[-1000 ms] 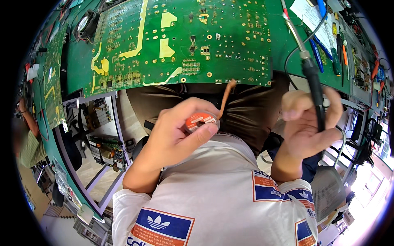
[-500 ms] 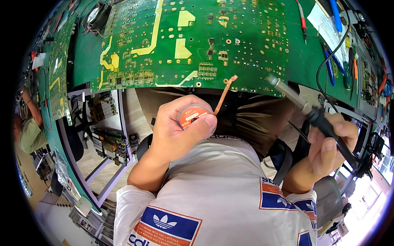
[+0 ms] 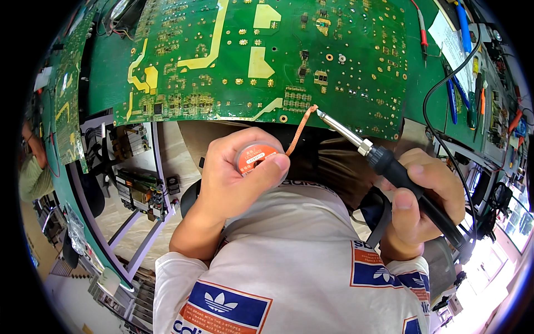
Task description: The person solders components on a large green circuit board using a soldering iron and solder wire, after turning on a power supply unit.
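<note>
My left hand [image 3: 236, 172] is closed around a small round spool of desoldering braid [image 3: 253, 158] with an orange label. From the spool a strip of copper braid [image 3: 300, 132] sticks up and away from me, its end curled over the near edge of a large green circuit board [image 3: 356, 106]. My right hand [image 3: 425, 195] grips the black handle of a soldering iron [image 3: 384, 160]. The iron's metal tip points up and left, at the curled end of the braid; whether they touch is hard to tell.
A red test probe [image 3: 423, 36], blue-handled pliers [image 3: 451, 100] and a paper sheet [image 3: 448, 42] lie on the green bench at right. The iron's black cable [image 3: 431, 94] loops there. Another circuit board [image 3: 69, 100] lies at left, near a person's arm [image 3: 34, 146].
My right hand has brought the soldering iron left, so its tip now sits at the braid's end. My left hand still holds the spool. The view has shifted slightly.
</note>
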`<state>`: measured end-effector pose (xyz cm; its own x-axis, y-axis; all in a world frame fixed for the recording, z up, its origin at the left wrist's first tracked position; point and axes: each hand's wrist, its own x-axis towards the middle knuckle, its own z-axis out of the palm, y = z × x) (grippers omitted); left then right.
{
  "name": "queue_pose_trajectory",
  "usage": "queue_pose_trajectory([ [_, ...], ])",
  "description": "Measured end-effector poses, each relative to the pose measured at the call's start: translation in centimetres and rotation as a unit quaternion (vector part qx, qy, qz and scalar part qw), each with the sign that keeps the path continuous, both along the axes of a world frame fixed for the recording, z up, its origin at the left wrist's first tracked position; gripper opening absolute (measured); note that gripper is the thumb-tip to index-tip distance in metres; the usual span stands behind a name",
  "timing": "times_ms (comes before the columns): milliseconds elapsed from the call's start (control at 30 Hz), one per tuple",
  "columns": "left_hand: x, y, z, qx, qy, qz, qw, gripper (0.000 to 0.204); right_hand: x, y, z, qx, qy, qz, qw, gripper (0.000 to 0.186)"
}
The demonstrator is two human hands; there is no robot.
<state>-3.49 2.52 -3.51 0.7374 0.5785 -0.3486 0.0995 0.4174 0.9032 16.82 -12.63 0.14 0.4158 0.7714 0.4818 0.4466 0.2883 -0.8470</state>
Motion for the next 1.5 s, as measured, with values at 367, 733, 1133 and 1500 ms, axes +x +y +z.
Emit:
queue_pose_trajectory([
  [367,-0.2,-0.2,0.0,0.095,0.025,0.001,0.995,0.011,-0.5,0.7,-0.2,-0.013,-0.019,-0.005,1.0,0.029],
  [733,-0.3,-0.1,0.1,0.086,0.022,0.022,0.996,0.009,-0.5,0.7,0.0,-0.011,-0.026,0.001,1.0,0.029],
  [1133,-0.3,-0.1,0.2,0.095,0.029,0.006,0.995,0.008,-0.2,0.9,0.0,0.017,-0.048,0.023,0.998,0.031],
  [1500,-0.5,-0.1,0.2,0.123,0.032,0.015,0.992,0.006,-0.1,1.1,0.0,0.004,-0.065,0.041,0.997,0.03],
])
